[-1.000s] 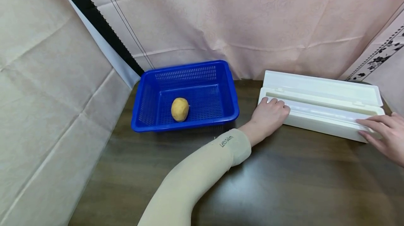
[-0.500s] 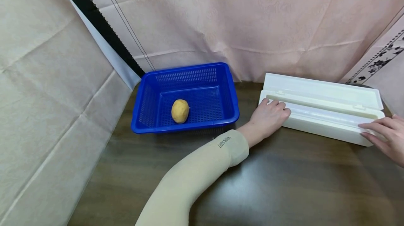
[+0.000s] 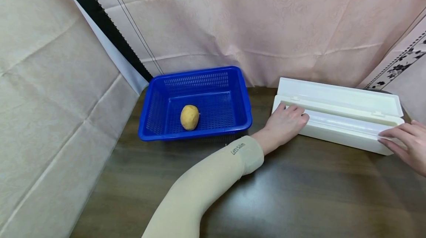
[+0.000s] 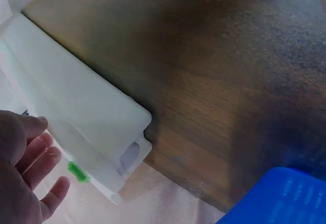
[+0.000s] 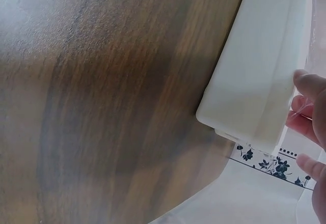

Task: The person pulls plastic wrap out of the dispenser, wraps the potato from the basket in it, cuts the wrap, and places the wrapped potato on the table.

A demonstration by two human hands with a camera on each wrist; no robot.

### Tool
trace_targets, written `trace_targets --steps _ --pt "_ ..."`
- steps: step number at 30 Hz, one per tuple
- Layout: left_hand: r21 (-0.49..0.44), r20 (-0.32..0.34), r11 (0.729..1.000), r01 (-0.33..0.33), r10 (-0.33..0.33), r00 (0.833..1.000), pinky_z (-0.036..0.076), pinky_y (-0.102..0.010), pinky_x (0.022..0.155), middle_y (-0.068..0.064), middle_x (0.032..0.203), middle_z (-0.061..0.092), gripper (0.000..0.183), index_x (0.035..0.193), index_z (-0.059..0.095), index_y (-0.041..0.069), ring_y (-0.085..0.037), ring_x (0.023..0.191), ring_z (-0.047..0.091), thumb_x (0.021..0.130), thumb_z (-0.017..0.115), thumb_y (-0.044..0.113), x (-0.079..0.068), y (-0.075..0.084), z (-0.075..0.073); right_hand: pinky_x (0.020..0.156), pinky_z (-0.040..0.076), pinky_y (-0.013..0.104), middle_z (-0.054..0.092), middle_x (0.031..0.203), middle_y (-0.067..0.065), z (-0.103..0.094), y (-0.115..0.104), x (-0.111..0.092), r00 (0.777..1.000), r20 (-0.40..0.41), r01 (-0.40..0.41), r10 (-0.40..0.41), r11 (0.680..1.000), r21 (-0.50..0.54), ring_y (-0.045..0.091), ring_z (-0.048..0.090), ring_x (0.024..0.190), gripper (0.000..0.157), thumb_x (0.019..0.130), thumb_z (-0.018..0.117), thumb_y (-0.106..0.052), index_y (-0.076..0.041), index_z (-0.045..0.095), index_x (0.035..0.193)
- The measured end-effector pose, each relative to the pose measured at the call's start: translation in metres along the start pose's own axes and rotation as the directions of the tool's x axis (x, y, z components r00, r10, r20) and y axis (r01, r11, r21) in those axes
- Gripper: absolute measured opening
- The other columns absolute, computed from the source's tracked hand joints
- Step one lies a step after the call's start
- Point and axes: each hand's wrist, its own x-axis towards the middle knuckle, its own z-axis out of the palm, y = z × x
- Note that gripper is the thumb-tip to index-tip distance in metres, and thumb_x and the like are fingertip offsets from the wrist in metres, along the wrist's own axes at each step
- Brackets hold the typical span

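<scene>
A long white cling film dispenser box (image 3: 342,136) lies at the right with its lid (image 3: 339,96) tipped back. Inside it, a roll of clear film (image 3: 342,122) shows along the length. My left hand (image 3: 287,124) is at the box's left end, fingers curled over the front edge, pinching the film there. At the other end my right hand (image 3: 407,142) pinches the film between thumb and fingers. Clear film creases between the fingers in the right wrist view. A green tab (image 4: 78,172) sits on the box edge near my left fingers.
To the left of the box stands a blue plastic basket (image 3: 196,134) with one yellow-brown potato (image 3: 189,117) in it. Pale cloth (image 3: 283,27) hangs behind and at the left of the brown wooden table (image 3: 299,193).
Both hands stay at the ends of the box, with only slight shifts. The whole head view has moved a little; the potato and basket stay put.
</scene>
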Motion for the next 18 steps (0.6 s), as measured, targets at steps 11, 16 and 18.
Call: trace_targets --steps 11,16,18 --pt "-0.04 0.067 0.999 0.01 -0.007 0.998 0.042 -0.033 0.086 0.012 0.112 0.058 0.031 0.114 0.061 0.033 -0.008 0.107 0.051 0.104 0.039 0.015 0.008 -0.006 -0.01 0.068 0.024 0.013 0.056 0.062 0.007 -0.003 0.0 0.006 0.999 0.03 -0.043 0.043 0.999 0.012 -0.021 0.035 0.076 0.068 0.09 0.046 -0.066 -0.004 0.066 0.069" --pt "-0.048 0.05 0.999 0.009 -0.007 0.999 0.041 -0.031 0.081 0.011 0.109 0.058 0.031 0.111 0.062 0.032 -0.009 0.104 0.052 0.103 0.038 0.014 0.011 -0.009 -0.011 0.072 0.024 0.007 0.055 0.063 0.0 -0.004 0.001 0.011 0.998 0.039 -0.049 0.048 0.998 0.032 -0.019 0.037 0.075 0.066 0.091 0.046 -0.064 -0.005 0.065 0.068" --pt "-0.04 0.044 0.999 0.016 -0.014 0.999 0.041 -0.031 0.079 0.012 0.109 0.058 0.032 0.111 0.063 0.032 -0.009 0.103 0.052 0.103 0.037 0.014 0.013 -0.01 -0.012 0.074 0.024 0.005 0.053 0.065 -0.006 -0.005 0.001 0.012 0.997 0.057 -0.059 0.057 0.997 0.042 -0.019 0.036 0.076 0.065 0.092 0.045 -0.062 -0.004 0.065 0.07"
